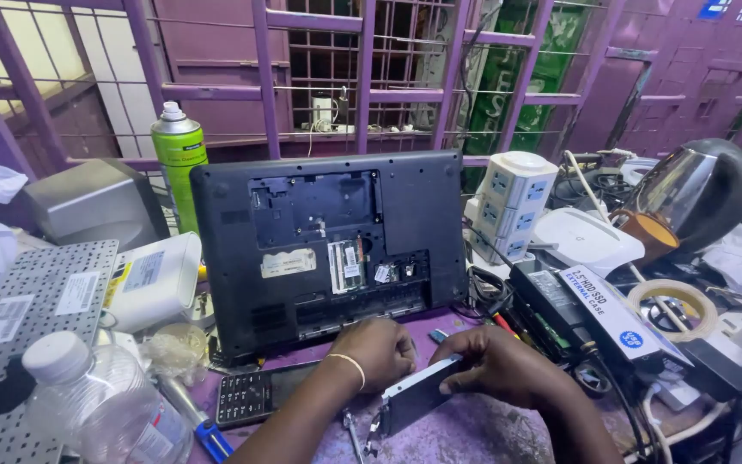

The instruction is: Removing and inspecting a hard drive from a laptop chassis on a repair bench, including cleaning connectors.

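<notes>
A black laptop (328, 249) lies bottom-up and tilted on the purple bench, its covers off so the memory slot and an empty bay show. In front of it my right hand (504, 365) grips a flat silver drive in a metal bracket (418, 397) by its upper edge. My left hand (380, 352) is curled shut at the drive's far left corner, close to the laptop's front edge; what its fingers hold is hidden. A thin bangle circles my left wrist.
A green spray can (179, 159), a plastic bottle (105, 404), a perforated metal panel (36, 301), a black keypad phone (246, 395) and a blue-handled screwdriver (203, 430) sit left. A white socket tower (513, 202), a boxed drive case (616, 318), tape roll (672, 305) and cables crowd the right.
</notes>
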